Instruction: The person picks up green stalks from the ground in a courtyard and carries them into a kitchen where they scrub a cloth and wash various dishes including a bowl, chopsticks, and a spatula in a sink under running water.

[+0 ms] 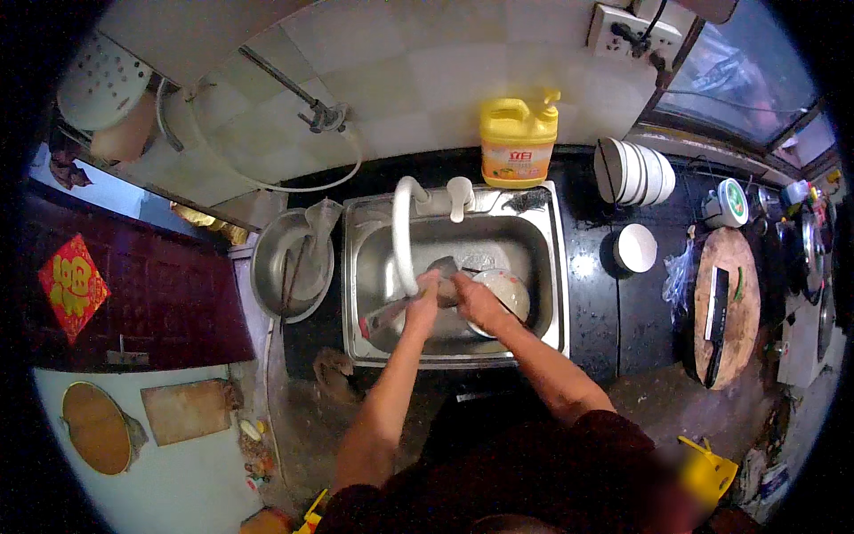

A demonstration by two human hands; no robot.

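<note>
Both my hands are over the stainless steel sink (454,350), close together and a little blurred. My left hand (423,307) grips what looks like a metal spatula (442,264), whose handle slants down left to a red end. Fingers of my right hand (479,304) close on the spatula near its head; whether they also hold a cloth or sponge is too blurred to tell. Under my right hand, a pale bowl with reddish marks (510,294) sits in the sink, partly covered by the hand. Thin dark sticks, perhaps chopsticks, lie across it. The white faucet spout (402,233) arches down beside my left hand.
Left of the sink is a steel basin (260,294) with chopsticks across it. A yellow detergent jug (519,143) stands behind. To the right are stacked bowls (644,173), a white bowl (635,248), and a round cutting board (740,334) bearing a cleaver (717,304) and green chili (738,285).
</note>
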